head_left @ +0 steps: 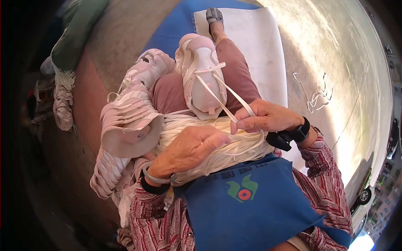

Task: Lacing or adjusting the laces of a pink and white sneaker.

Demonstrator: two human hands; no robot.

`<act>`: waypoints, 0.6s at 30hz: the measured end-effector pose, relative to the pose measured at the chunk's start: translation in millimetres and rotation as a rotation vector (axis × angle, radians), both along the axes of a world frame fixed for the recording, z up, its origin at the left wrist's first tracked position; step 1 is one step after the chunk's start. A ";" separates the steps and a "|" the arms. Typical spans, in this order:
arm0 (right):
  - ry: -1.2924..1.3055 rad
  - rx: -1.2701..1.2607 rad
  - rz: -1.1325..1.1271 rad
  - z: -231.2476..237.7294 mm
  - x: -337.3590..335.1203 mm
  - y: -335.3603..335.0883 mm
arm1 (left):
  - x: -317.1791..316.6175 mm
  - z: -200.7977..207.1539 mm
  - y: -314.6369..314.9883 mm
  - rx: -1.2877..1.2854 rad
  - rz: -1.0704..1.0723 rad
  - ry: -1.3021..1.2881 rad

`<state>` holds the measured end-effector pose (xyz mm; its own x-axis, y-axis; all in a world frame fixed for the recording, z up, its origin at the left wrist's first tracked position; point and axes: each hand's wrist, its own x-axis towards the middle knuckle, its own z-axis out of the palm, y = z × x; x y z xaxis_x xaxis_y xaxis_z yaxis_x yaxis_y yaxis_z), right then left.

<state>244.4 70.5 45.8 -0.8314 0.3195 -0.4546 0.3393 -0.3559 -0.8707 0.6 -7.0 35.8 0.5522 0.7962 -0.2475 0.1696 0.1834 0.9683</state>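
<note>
On my lap rests a pale pink and white shoe upper (204, 79), its toe pointing away from me. A white shoelace (215, 98) is threaded through its top eyelets, and the strands run to my right hand (266, 117), whose thumb and fingers pinch them. My left hand (188, 150) is just to the left, over a thick bundle of white laces (247, 146). Its thumb and fingers are drawn together; what lies between them is hidden. Left of the shoe upper, a stack of similar uppers (132, 117) leans against my leg.
A blue apron (247, 209) covers my front. Beneath my outstretched leg lies a white sheet (261, 46) over a blue mat (176, 25). Loose laces (318, 96) lie on the floor at right. More uppers (63, 100) hang beside green cloth (81, 33) at far left.
</note>
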 end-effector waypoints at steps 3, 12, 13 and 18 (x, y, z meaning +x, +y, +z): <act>0.053 0.007 -0.005 -15.3 -17.6 -3.3 | -10.8 -25.9 50.3 0.077 0.475 0.338; 0.087 0.226 0.050 -9.2 -50.0 -6.1 | -2.0 -56.8 96.7 0.625 0.435 0.636; 0.088 0.220 0.043 -11.8 -50.4 -6.0 | -1.7 -57.6 97.7 0.666 0.421 0.658; 0.135 0.263 0.004 -17.8 -52.9 -5.8 | 3.7 -56.8 101.7 0.664 0.344 0.768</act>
<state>191.5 64.7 28.0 -0.8801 0.4084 -0.2420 0.2152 -0.1110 -0.9702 4.3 94.6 -21.0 0.1534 0.9824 0.1062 0.8157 -0.1866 0.5476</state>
